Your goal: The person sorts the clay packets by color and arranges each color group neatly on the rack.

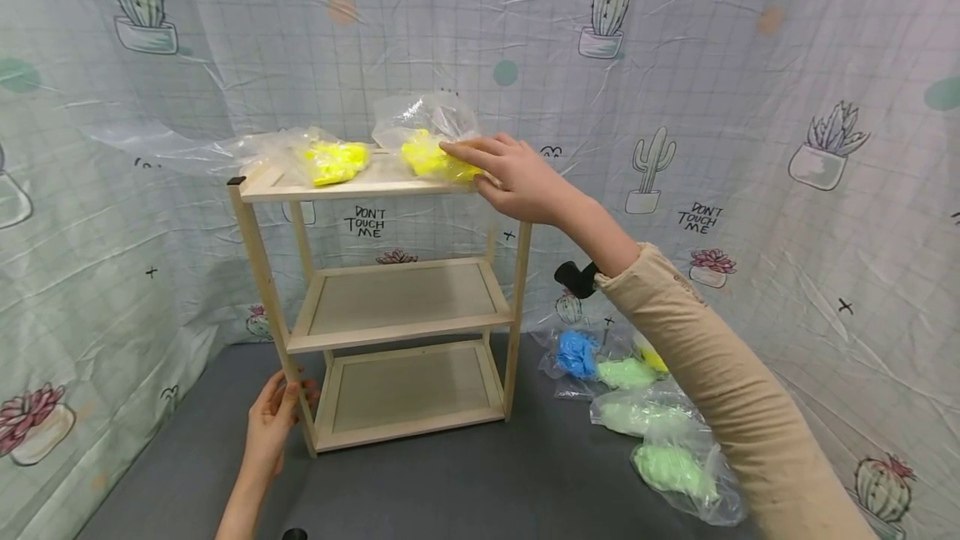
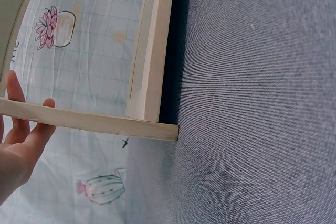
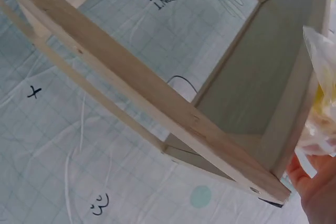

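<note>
A light wooden shelf rack (image 1: 401, 323) with three tiers stands upright on the dark grey surface. My left hand (image 1: 272, 423) grips its front left post (image 2: 94, 123) low down, thumb and fingers on either side. Up on the top tier, my right hand (image 1: 517, 177) rests on a clear plastic bag with yellow contents (image 1: 423, 154), its fingers laid nearly straight over the bag and the thumb at the front edge. In the right wrist view this bag (image 3: 323, 114) shows only partly. Left of it on the same tier lies another clear bag with yellow contents (image 1: 335, 162).
Right of the rack, on the surface (image 1: 480, 490), lie several clear bags, among them one with blue contents (image 1: 577, 353) and others with pale green contents (image 1: 675, 471). A cactus-print curtain (image 1: 720, 90) hangs behind and at the sides.
</note>
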`<state>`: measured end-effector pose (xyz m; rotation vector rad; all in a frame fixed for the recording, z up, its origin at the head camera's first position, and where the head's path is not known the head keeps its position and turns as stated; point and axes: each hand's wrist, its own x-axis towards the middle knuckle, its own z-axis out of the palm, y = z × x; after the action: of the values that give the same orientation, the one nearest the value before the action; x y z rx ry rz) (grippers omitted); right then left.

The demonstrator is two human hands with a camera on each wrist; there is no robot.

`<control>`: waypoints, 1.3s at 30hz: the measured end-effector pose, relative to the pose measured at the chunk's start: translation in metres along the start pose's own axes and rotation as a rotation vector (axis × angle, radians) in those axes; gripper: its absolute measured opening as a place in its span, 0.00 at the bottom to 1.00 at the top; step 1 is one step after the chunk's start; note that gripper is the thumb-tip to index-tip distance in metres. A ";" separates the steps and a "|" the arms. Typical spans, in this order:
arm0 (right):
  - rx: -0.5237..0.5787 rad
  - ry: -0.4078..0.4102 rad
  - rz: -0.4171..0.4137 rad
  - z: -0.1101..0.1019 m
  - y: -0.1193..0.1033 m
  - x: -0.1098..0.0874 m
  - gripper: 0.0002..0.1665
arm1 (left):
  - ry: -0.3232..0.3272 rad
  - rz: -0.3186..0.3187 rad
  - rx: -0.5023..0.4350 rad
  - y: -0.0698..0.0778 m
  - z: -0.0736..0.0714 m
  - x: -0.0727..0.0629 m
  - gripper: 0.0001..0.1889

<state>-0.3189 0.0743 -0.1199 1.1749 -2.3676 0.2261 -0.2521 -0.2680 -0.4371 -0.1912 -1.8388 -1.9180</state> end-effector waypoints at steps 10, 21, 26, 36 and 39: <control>0.011 0.170 0.044 0.016 -0.005 0.008 0.15 | 0.000 0.007 -0.007 0.001 0.000 0.000 0.13; -0.147 0.157 0.072 0.026 -0.023 0.023 0.24 | -0.001 0.019 -0.001 -0.001 0.000 0.002 0.13; -0.201 0.065 0.122 0.031 -0.035 0.030 0.30 | -0.006 0.028 -0.011 -0.003 0.000 0.002 0.13; -0.182 -0.013 0.155 0.034 -0.044 0.043 0.33 | -0.007 0.014 -0.008 -0.002 -0.001 0.003 0.13; -0.148 -0.033 0.144 0.034 -0.041 0.043 0.35 | -0.014 0.019 -0.012 -0.003 -0.002 0.004 0.13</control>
<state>-0.3205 0.0068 -0.1310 0.9480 -2.4538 0.0771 -0.2562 -0.2705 -0.4382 -0.2256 -1.8284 -1.9204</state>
